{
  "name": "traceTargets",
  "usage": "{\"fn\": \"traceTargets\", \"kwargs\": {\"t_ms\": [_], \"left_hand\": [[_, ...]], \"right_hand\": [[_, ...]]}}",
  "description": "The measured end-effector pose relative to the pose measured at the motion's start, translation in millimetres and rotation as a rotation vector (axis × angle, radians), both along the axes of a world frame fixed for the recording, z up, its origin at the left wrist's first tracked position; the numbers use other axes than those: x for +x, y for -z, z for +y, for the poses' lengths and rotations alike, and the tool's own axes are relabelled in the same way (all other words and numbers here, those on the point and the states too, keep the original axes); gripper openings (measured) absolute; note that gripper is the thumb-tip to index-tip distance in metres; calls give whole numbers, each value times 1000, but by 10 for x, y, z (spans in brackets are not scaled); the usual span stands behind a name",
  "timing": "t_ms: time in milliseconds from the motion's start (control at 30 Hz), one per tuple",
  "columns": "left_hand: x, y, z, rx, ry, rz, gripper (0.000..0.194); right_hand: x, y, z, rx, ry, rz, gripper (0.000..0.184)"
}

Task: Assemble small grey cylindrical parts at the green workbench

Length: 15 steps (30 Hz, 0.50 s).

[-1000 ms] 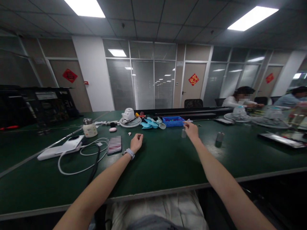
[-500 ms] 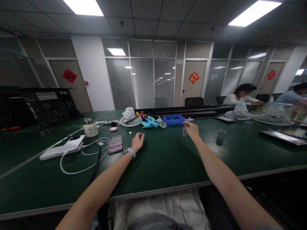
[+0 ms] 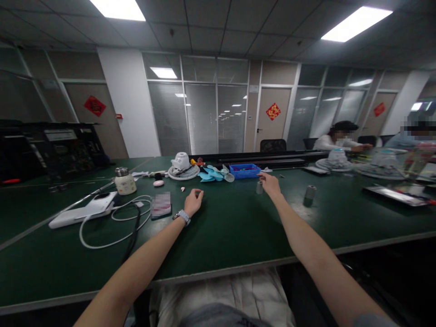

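Note:
My left hand, with a watch at the wrist, rests on the green table. Its fingers are curled in, and whatever they hold, if anything, is hidden. A small white earbud lies just left of it. My right hand is raised in a pinch, fingertips just above a small grey metal cylinder that stands upright. I cannot make out what is between those fingertips, or whether they touch the cylinder. Farther right stands a second metal cylinder.
A blue tray, light-blue fan blades and a white fan are at the back. On the left are a cream bottle, a white cable, a white device and a phone. Another person sits far right.
My hands stay in nearly the same places, left on the table and right above the cylinder. The view shifts slightly. No object on the table has visibly moved.

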<state>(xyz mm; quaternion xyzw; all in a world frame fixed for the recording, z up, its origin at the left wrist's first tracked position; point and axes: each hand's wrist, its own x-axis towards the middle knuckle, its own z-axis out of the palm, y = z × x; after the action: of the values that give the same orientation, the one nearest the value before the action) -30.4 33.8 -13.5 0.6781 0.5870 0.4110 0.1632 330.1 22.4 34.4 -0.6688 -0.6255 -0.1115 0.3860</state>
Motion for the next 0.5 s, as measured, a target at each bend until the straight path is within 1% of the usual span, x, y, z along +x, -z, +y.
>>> {"fn": "traceTargets", "kwargs": {"t_ms": [67,267,500], "left_hand": [[4,-15,-20,-5,2,8,35],[24,-52,-71,-15,-3,5,34],[36,-82,-111,-17,-19,22,34]], "right_hand": [[-4,-11,5,1,-19,0,37],[7,-6,26,5,-35,-4,35],[40,39,90,-44,-77,-33,43]]}}
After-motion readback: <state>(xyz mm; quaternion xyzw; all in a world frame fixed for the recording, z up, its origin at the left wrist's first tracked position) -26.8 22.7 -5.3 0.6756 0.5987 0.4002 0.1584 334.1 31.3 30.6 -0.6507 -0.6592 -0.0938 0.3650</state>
